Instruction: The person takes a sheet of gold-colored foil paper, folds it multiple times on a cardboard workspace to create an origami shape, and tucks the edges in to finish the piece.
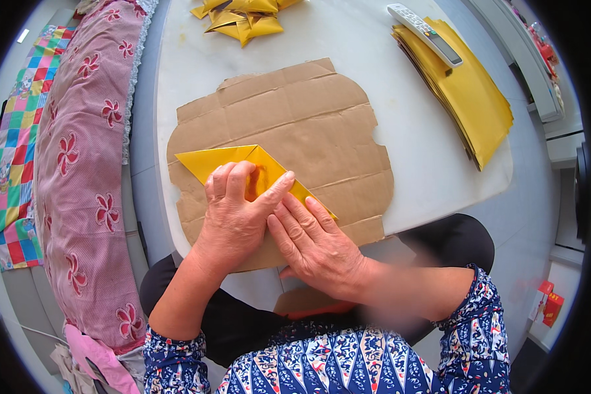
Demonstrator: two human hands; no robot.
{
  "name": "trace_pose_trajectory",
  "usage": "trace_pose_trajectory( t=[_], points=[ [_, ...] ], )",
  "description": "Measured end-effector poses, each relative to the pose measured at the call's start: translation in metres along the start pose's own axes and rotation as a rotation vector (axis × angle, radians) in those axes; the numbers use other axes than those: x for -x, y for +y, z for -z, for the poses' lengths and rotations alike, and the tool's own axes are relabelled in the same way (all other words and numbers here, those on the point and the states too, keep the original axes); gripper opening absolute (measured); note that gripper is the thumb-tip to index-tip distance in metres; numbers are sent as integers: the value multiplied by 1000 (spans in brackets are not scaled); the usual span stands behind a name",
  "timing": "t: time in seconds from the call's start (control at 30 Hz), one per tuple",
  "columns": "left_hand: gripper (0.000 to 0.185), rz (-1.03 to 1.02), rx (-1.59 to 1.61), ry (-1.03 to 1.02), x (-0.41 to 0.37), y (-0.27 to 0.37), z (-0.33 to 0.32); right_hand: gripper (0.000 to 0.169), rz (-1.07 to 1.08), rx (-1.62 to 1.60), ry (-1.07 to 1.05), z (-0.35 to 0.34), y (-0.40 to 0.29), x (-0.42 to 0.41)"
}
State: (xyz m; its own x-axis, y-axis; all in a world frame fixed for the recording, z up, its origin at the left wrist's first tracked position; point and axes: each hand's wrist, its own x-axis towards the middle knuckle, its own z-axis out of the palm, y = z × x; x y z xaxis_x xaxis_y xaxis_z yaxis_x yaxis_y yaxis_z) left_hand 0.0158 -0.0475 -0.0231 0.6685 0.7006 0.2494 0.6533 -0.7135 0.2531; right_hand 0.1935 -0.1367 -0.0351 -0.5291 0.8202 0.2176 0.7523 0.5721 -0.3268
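A sheet of shiny gold paper (256, 162), folded to a slanted shape with pointed ends, lies on a flat piece of brown cardboard (325, 118). My left hand (239, 212) holds the paper down, fingers bent on its face and thumb stretched towards its right slanting edge. Beside it, my right hand (315, 241) is laid nearly flat, fingertips on the lower right part of the paper near that edge. The two hands touch or nearly touch, and they cover the paper's lower side.
The cardboard rests on a white table (413, 182). Folded gold paper pieces (244, 22) are heaped at the far side. On the right lies a stack of gold sheets (465, 83) with a white remote control (426, 34) on top. A pink flowered cover (88, 172) drapes furniture at left.
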Motion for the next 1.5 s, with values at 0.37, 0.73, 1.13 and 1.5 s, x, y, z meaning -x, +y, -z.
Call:
trace_pose_trajectory(
  t=[0.37,0.73,1.13,1.5],
  points=[
    [40,-55,-105,-42,1,2,7,96,-13,82,-30,8,8,23],
    [39,-78,-101,-25,2,0,6,93,-89,229,38,37,11,53],
    [40,-86,-90,11,5,-6,4,102,48,42,-77,22,15,-5],
    [63,-118,-135,23,47,26,-2,101,80,152,-123,22,14,-6]
  ],
)
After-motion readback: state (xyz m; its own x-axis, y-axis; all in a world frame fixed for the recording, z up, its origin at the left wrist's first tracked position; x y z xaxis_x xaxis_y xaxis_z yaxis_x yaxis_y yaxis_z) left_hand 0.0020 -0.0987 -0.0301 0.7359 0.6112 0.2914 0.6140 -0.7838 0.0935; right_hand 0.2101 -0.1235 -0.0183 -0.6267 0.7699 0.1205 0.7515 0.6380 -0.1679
